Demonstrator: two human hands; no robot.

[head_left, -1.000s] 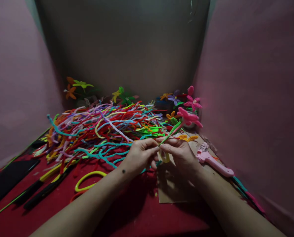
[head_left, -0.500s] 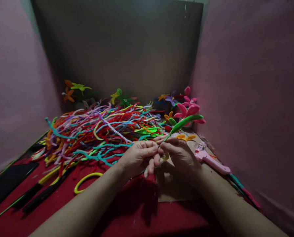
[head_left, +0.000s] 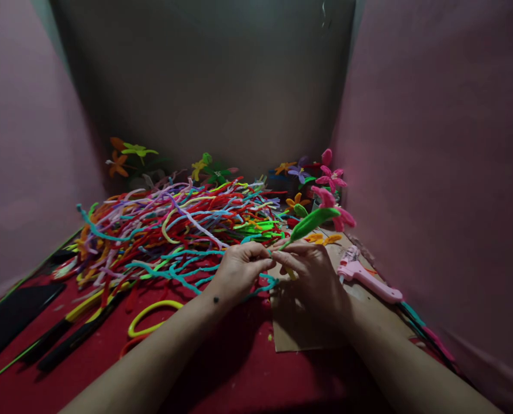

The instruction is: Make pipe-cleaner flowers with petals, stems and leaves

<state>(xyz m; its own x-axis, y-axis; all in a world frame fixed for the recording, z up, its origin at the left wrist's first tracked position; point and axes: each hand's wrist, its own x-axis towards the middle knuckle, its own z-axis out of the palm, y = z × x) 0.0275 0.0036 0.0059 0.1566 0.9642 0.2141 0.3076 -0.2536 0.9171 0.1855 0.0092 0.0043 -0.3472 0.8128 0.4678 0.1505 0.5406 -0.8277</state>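
Above red tbl (head_left: 248, 374), L hand (head_left: 242, 269) & R hand (head_left: 314, 273) meet, grips pinching grn stem (head_left: 286, 245).

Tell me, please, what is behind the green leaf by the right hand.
A pink flower shows behind the green leaf, extending above it and past its tip. The leaf covers part of the flower, so its middle cannot be seen.

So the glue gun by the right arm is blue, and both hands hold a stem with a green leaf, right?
Almost: the head view shows a pink glue gun, not blue. The left hand and right hand do hold the leafy stem.
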